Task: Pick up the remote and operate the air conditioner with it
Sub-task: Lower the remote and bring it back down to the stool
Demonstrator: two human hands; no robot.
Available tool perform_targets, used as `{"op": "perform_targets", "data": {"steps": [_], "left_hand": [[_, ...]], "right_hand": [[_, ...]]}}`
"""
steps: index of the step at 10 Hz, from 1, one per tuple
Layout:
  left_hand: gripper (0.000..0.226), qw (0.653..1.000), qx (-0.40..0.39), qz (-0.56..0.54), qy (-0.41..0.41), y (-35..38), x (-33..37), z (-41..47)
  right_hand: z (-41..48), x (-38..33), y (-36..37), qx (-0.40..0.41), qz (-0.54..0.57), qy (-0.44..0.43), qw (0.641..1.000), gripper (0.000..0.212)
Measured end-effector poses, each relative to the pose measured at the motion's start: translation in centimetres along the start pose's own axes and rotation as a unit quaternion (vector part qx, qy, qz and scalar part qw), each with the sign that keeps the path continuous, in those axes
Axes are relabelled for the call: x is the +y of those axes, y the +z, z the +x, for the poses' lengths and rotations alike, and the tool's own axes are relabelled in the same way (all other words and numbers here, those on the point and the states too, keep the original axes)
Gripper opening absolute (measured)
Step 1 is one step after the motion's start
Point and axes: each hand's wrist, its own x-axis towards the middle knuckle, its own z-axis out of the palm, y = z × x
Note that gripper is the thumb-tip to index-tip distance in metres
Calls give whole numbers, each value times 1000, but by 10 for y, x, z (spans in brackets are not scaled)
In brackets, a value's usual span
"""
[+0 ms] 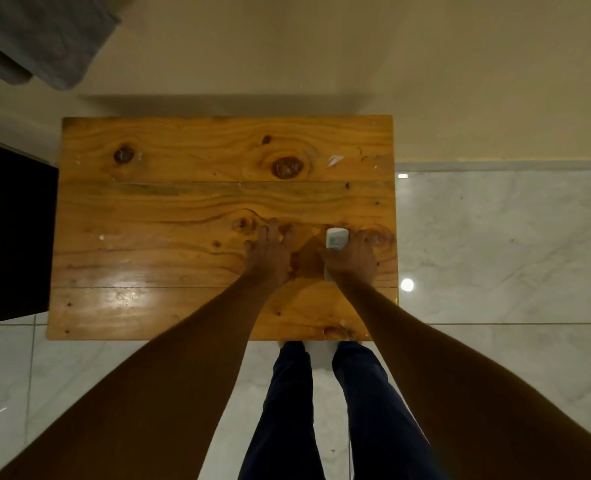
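Note:
A white remote (pixel 335 239) with a small screen lies at the right side of the wooden table (pixel 183 202). My right hand (pixel 353 258) is closed around it, so only its top end and a sliver near the wrist show. Just to the left, my left hand (pixel 270 252) rests flat on the tabletop with fingers spread and nothing in it. No air conditioner is in view.
The table stands against a cream wall (pixel 356 64). Grey cloth (pixel 41 39) hangs at the top left. A dark piece of furniture (pixel 10 230) stands left of the table. Glossy marble floor (pixel 495 254) lies to the right and below, with my legs (pixel 322 410) at the table's near edge.

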Motion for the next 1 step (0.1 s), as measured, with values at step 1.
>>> {"op": "perform_targets", "data": {"steps": [1], "left_hand": [[93, 1000, 2, -11, 5, -12, 1, 0]], "right_hand": [[-3, -2, -15, 10, -12, -23, 1000, 83]]}}
